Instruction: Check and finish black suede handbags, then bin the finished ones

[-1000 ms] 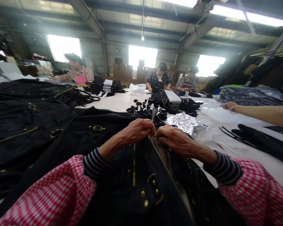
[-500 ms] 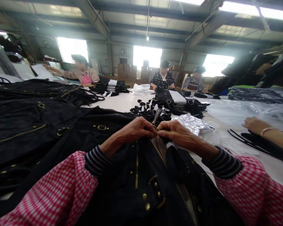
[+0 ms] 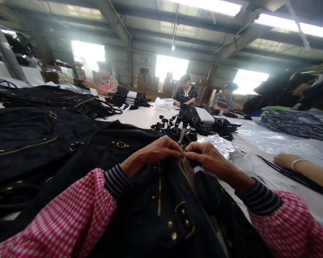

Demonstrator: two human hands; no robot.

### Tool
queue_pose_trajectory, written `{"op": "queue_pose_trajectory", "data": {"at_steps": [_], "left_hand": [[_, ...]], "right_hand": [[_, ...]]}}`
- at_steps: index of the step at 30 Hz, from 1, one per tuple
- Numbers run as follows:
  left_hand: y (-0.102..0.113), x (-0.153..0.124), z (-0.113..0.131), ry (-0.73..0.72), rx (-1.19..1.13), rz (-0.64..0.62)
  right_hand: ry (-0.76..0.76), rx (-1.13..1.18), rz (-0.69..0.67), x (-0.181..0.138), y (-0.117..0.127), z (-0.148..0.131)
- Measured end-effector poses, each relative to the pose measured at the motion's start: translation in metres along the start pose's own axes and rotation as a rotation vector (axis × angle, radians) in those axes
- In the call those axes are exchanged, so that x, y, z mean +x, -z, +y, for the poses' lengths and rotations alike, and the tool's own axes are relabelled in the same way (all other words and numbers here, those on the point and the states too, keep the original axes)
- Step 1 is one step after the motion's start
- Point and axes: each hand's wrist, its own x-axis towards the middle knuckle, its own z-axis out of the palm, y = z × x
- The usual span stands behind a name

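A black jacket [image 3: 140, 200] with brass zips, studs and loops lies spread before me. My left hand [image 3: 164, 147] pinches its upper edge, fingers closed, near the top of an open front zip [image 3: 188, 182]. My right hand [image 3: 204, 154] is closed in a pinch just beside it, fingertips almost touching the left ones. The small part between the fingertips is mostly hidden. Behind my fingers a brass-edged zip end [image 3: 182, 136] sticks up. Left of my arms lies another black piece [image 3: 24, 132] with a buckle and a long brass zip.
Straps with white tags [image 3: 174, 125] lie beyond my hands, near a folded black stack with white paper [image 3: 203, 114]. Crumpled clear plastic [image 3: 222, 145] is to the right. A co-worker's hand [image 3: 288, 161] rests by black cords. Several people work across the white table [image 3: 134, 118].
The view has shifted slightly, so my hands appear a little further right. Both keep pinching the same place. The co-worker's hand at right has moved slightly left and down.
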Motion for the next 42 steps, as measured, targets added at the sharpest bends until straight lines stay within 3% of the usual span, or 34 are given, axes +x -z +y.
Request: {"op": "queue_pose_trajectory", "data": {"at_steps": [7, 12, 17, 29, 42], "left_hand": [[-0.001, 0.002, -0.006, 0.005, 0.038, 0.027], [-0.005, 0.003, -0.008, -0.013, 0.073, 0.05], [-0.009, 0.003, -0.01, -0.035, 0.076, 0.091], [-0.022, 0.007, -0.023, -0.136, 0.073, 0.162], [-0.024, 0.004, -0.015, -0.155, 0.248, 0.167]], "right_hand": [[-0.007, -0.004, 0.028, -0.002, -0.002, -0.001], [-0.001, 0.116, 0.022, -0.002, -0.001, -0.002], [-0.019, 0.234, 0.079, -0.007, -0.001, 0.0], [0.0, 0.245, 0.251, -0.012, -0.01, 0.015], [0.353, -0.308, 0.339, -0.034, -0.021, 0.007]]}}
